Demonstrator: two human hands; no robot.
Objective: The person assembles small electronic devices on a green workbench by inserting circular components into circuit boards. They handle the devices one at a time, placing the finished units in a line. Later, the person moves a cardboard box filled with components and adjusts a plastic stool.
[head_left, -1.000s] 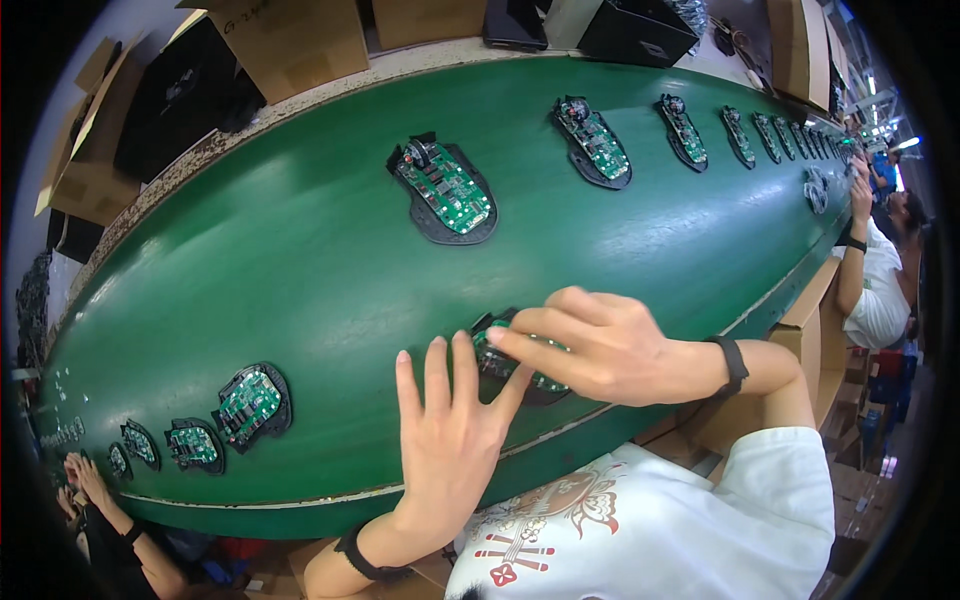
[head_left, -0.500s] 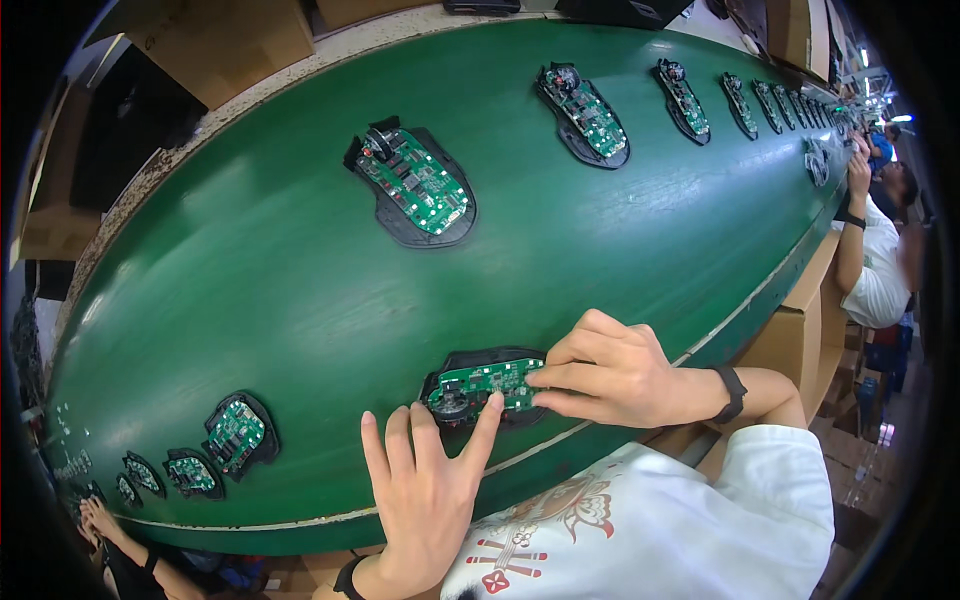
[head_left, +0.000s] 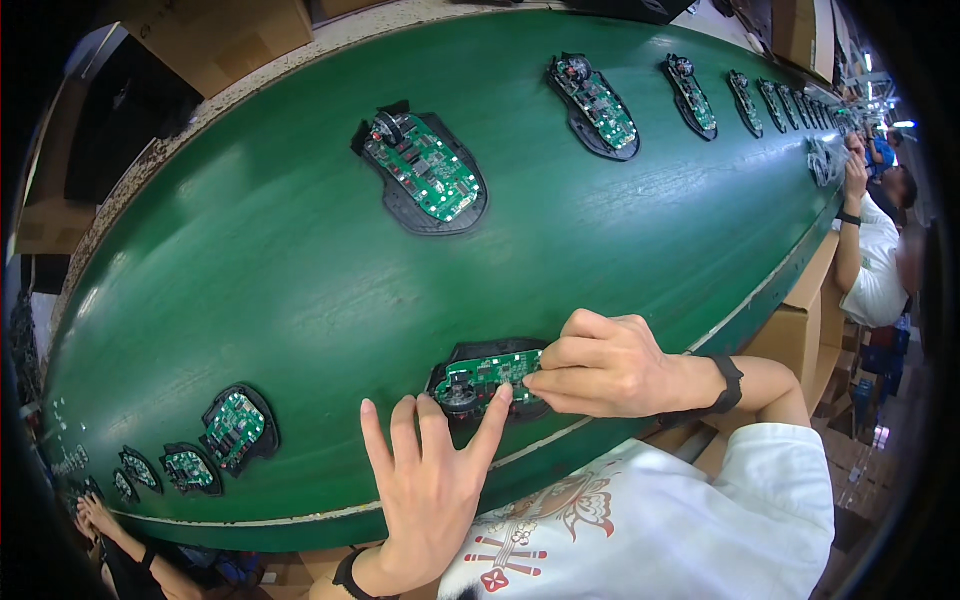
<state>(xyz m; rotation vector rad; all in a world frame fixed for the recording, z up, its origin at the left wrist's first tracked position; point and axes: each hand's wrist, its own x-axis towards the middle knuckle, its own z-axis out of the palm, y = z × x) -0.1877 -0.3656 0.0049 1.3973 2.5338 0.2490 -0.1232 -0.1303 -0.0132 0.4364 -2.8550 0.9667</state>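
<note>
In front of me, a black mouse base with a green circuit board (head_left: 490,374) on it lies near the front edge of the green work surface. A dark scroll wheel (head_left: 461,392) shows at the board's left end. My left hand (head_left: 432,470) is open with its fingers spread, its index fingertip resting on the board's lower side. My right hand (head_left: 610,368) is closed in a pinch at the board's right end and covers that end. Whatever is between those fingertips is hidden.
Similar mouse bases with boards stand in a far row, the nearest being this one (head_left: 430,170). Several more mouse bases (head_left: 240,428) lie to the left. Co-workers' hands show at far left (head_left: 97,515) and far right (head_left: 856,170). A cardboard box (head_left: 800,320) stands at right.
My right fingers have drawn together into a tighter pinch at the board's right end. My left index fingertip stays on the board. The whole view has shifted slightly.
</note>
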